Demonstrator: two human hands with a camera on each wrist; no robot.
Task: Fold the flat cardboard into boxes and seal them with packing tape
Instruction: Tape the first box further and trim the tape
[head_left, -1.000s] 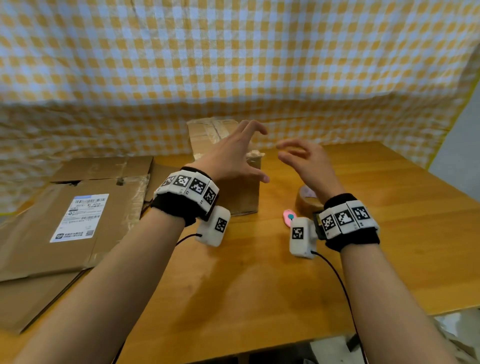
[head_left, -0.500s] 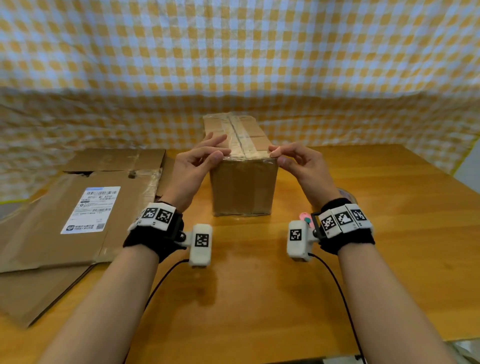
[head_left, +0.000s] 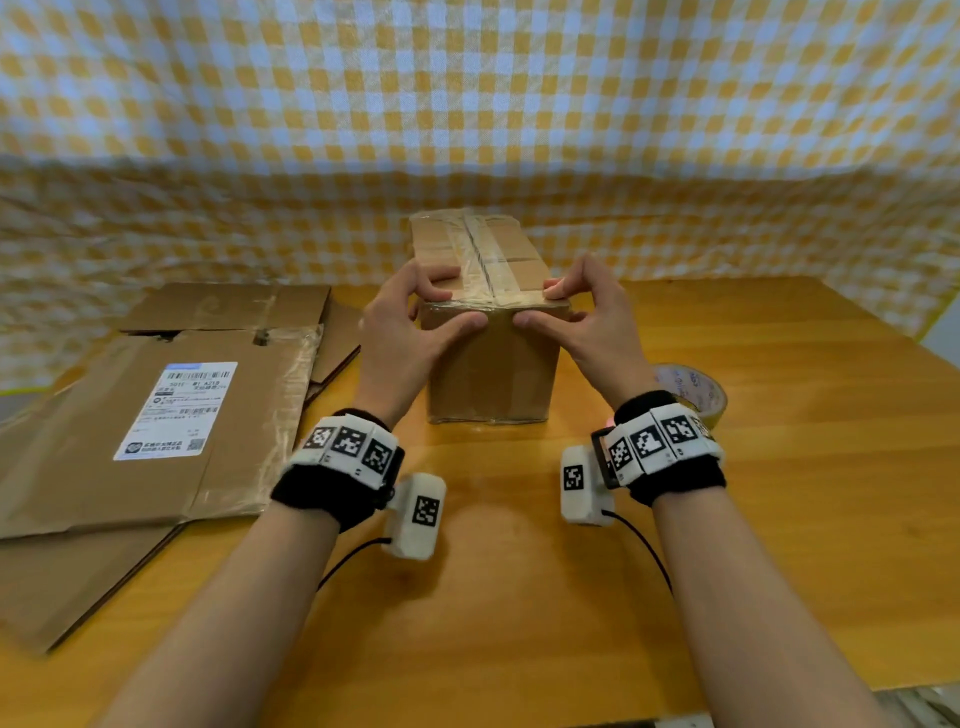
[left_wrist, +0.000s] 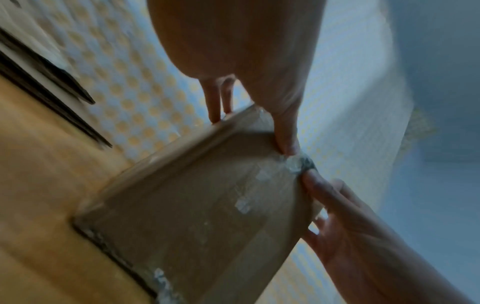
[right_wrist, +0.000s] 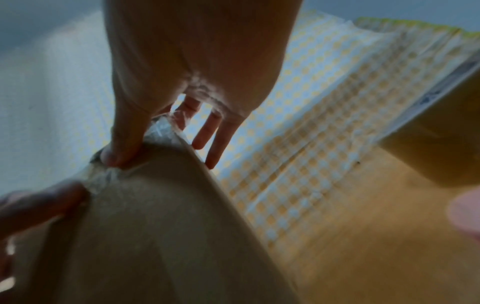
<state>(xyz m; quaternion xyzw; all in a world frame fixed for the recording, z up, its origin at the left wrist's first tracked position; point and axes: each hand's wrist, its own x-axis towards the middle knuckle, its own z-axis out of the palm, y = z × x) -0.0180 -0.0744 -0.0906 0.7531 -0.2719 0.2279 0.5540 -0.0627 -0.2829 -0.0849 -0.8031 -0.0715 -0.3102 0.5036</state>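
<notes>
Head view: nearest, both wrists wear marker bands above the wooden table (head_left: 519, 597). The left hand (head_left: 400, 332) and right hand (head_left: 592, 322) pinch the near top edge of the taped cardboard box (head_left: 488, 364), thumbs on its front face, fingers curled over the top. A packing tape roll (head_left: 693, 389) sits just right; flat cardboard (head_left: 156, 405) lies left. Behind hangs a checked cloth (head_left: 467, 104).
</notes>
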